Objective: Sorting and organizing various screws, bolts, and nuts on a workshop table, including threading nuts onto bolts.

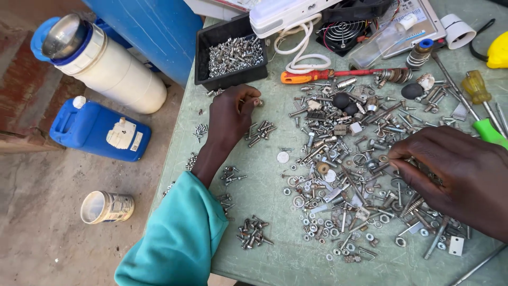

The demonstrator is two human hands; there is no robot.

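Note:
My left hand [232, 114], in a teal sleeve, rests on the green table [275, 259] just below a black tray [203, 50] full of silver screws. Its fingertips pinch a small screw near the tray's front edge. My right hand [455, 172] lies over the right side of a wide scatter of screws, bolts, washers and nuts [338, 159], fingers curled and picking at small parts. Whether it holds one I cannot tell. Small sorted piles of screws [253, 233] sit near my left forearm.
An orange-handled screwdriver [312, 76], white cable, fan, clear bottle and other screwdrivers lie at the table's back. On the floor to the left stand a white jar with a blue lid [100, 61], a blue jerrycan [98, 130] and a small tin [106, 206].

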